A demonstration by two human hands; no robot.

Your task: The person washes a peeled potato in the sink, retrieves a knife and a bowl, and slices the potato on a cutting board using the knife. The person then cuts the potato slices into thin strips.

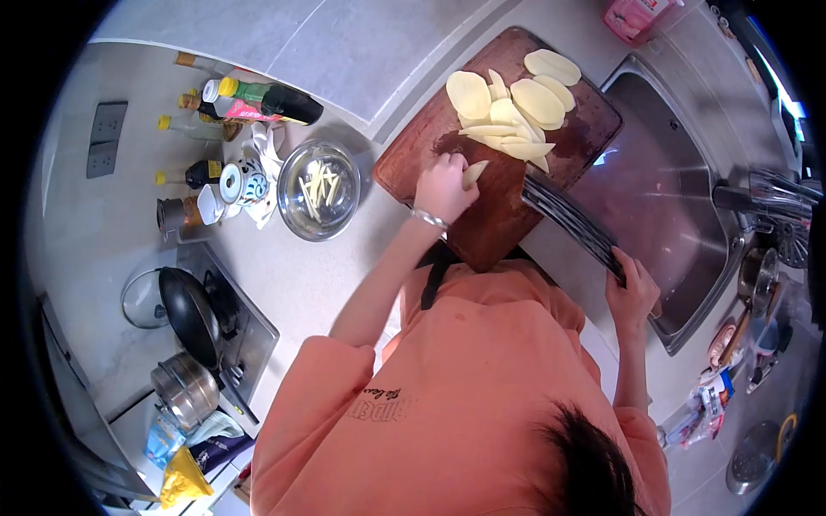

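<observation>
My right hand [632, 288] is wrapped round the handle of a kitchen knife [568, 215], whose dark, streaked blade reaches over the right part of the wooden cutting board [413, 163]. On the board's left side, my left hand [443, 187] has its fingers closed on a small pale potato piece [475, 174]. Beyond both hands lie several flat potato slices [538, 103] and a heap of narrower, overlapping potato pieces [525, 150]. Left of the board stands a clear glass bowl [286, 193] with thin potato strips [321, 185] in it.
At right is a steel sink [662, 189] close to the board. Bottles [284, 101] and seasoning jars [232, 183] line the left wall. A black wok [191, 318] and a steel pot [185, 389] stand around the stove at lower left. A pink container [632, 19] is at the top right.
</observation>
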